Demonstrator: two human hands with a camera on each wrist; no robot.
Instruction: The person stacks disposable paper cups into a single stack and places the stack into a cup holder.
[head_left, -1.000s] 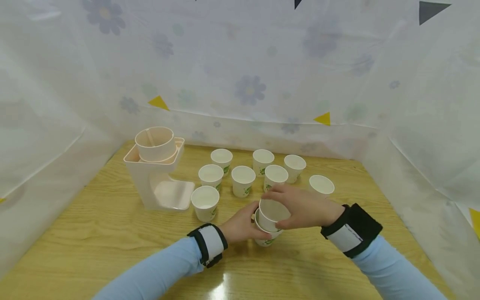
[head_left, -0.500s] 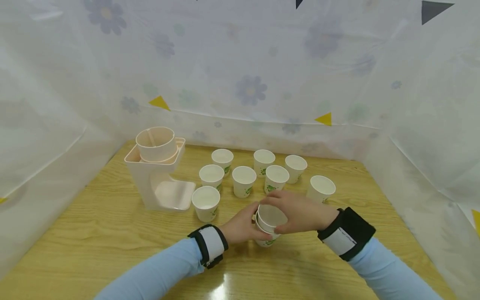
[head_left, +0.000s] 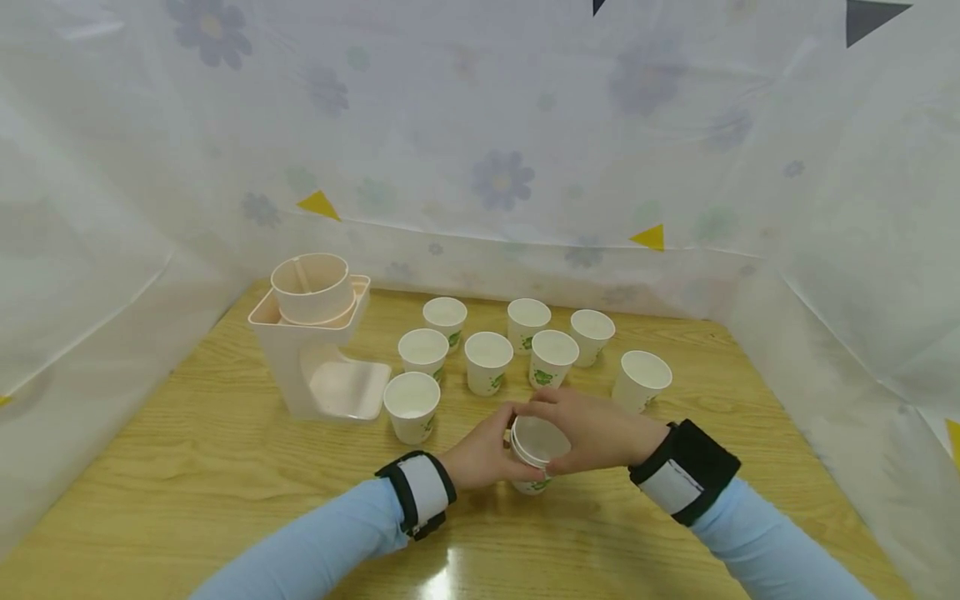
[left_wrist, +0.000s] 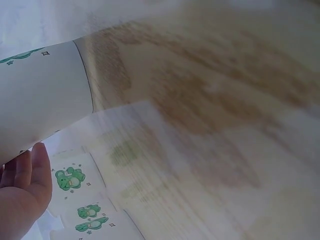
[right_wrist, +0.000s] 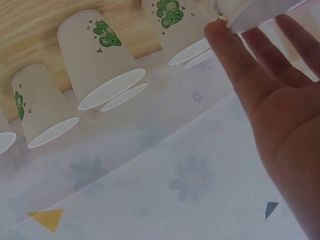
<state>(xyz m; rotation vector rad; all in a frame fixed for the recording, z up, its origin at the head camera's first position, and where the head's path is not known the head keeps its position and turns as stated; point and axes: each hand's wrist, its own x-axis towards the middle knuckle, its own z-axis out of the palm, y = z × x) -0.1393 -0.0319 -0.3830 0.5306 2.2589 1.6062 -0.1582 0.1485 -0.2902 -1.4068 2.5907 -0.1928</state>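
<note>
Two white paper cups stand nested, upright, near the front middle of the table. My left hand [head_left: 480,454] grips the outer cup [head_left: 531,486] around its left side, thumb at the front. From the right, my right hand [head_left: 600,429] holds the inner cup [head_left: 542,440] by its rim, thumb in front and fingers behind. Only a thin band separates the two rims. In the left wrist view, the fingers of my left hand [left_wrist: 25,185] touch a cup's side [left_wrist: 40,100]. At upper right in the right wrist view, the fingertips of my right hand [right_wrist: 280,100] meet a cup rim [right_wrist: 255,12].
Several upright paper cups with green prints stand behind the hands, including a front left cup [head_left: 411,408] and a far right cup [head_left: 642,382]. A cream plastic stand [head_left: 311,350] with a round container on top occupies the back left. Patterned sheets [head_left: 480,125] enclose the wooden table [head_left: 225,483].
My right hand has moved down and slightly left, lowering the inner cup deeper into the outer one. My left hand has stayed in place.
</note>
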